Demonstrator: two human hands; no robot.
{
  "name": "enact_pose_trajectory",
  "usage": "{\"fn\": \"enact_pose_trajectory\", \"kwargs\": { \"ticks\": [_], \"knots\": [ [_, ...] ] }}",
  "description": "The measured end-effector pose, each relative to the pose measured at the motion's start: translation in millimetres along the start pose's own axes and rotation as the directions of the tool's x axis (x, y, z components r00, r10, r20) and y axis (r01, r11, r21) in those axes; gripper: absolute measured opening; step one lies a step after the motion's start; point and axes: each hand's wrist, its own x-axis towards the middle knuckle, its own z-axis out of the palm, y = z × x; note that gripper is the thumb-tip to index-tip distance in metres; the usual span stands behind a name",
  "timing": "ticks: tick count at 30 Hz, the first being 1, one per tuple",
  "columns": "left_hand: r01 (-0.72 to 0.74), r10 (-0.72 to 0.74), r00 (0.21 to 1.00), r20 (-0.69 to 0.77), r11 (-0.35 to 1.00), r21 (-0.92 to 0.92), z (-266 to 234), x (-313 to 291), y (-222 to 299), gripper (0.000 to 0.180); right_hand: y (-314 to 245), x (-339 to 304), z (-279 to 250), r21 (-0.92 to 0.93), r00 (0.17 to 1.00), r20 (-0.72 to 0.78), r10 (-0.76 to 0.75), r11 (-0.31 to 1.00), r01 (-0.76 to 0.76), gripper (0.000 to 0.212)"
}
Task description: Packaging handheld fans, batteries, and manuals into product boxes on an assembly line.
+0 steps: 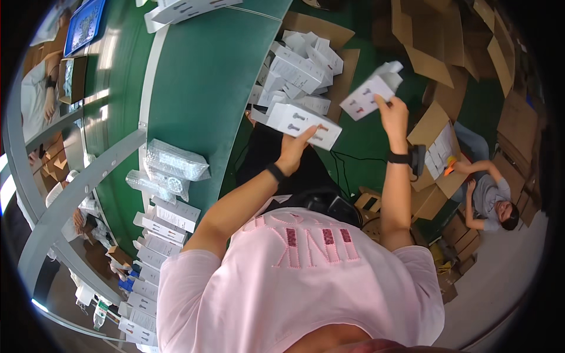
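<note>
My left hand (291, 153) grips a white printed box (300, 122) near its lower edge, with small pictures on the side and an open flap at its left end. To the right, my right hand (393, 119) pinches a second white printed box (369, 95) at its near corner; that box is tilted and its far end flaps stand open. Just beyond the left-hand box is a cardboard carton (348, 73) heaped with several loose white boxes (301, 69).
A green table (206, 82) runs along my left, with bubble-wrapped packs (175, 162) and a row of white boxes (154, 259) on it. Open cartons (429, 41) stand at the far right. A co-worker (494, 194) sits by another carton (432, 194) on the right. A metal frame (88, 182) stands at left.
</note>
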Motion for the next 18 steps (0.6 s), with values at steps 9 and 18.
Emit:
{"fn": "enact_pose_trajectory", "kwargs": {
  "ticks": [9,18],
  "knots": [
    [0.146,-0.097,0.954,-0.283,0.977,0.156,-49,107,-40,0.038,27,4,126,-0.044,0.836,0.364,-0.411,0.889,0.456,0.024],
    [0.514,-0.516,0.857,-0.005,0.854,0.073,-65,148,-79,0.048,40,-3,147,0.216,0.917,0.046,-0.396,0.9,0.378,0.054]
  ]
}}
